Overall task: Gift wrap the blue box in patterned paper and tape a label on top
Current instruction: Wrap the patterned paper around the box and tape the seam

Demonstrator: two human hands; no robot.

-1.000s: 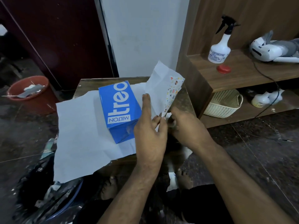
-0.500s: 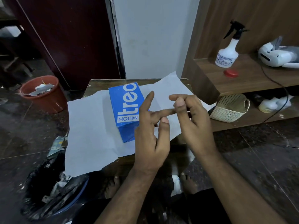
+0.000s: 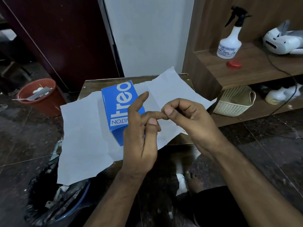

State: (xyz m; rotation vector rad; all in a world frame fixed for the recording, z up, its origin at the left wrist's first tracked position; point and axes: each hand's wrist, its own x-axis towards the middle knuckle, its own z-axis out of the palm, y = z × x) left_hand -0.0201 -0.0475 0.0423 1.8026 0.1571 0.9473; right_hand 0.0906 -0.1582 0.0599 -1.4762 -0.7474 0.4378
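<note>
The blue box (image 3: 117,108), printed with white letters, lies on its side on the sheet of wrapping paper (image 3: 82,136). The paper is spread flat on the small table (image 3: 93,83) with its plain white side up. Both hands hover just in front of the box, above the paper's right half. My left hand (image 3: 139,140) has its fingers apart, one pointing up. My right hand (image 3: 188,118) is curled, with thumb and forefinger pinching the tip of a left finger. I cannot make out anything between them. No tape or label shows.
A red bucket (image 3: 41,99) stands on the floor at left. A bin lined with a black bag (image 3: 54,202) is at lower left. The wooden shelf (image 3: 246,69) at right holds a spray bottle (image 3: 229,45), a red cap (image 3: 234,64) and a woven basket (image 3: 234,102) below.
A second ago both hands held up the paper's right flap, its patterned side showing. The flap now lies flat, and the hands have come together in the air above it.
</note>
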